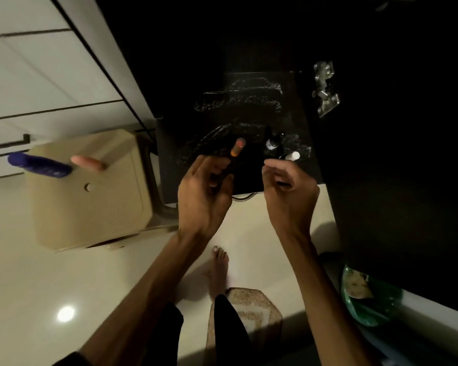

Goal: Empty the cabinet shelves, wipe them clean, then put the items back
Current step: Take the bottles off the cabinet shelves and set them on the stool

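Glossy cream floor (37, 273) with a lamp glare spot. White tiled wall (37, 75) at left. Beige toilet tank (90, 191) below it.

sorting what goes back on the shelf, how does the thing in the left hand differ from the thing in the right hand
The dark tube with an orange band and pinkish tip is gripped by the left hand, while the small item with a white rounded cap is pinched by the right hand. The tube's tip is pinkish; the other's cap is white. More of the tube shows above the fingers. Both are held over the black shelf.
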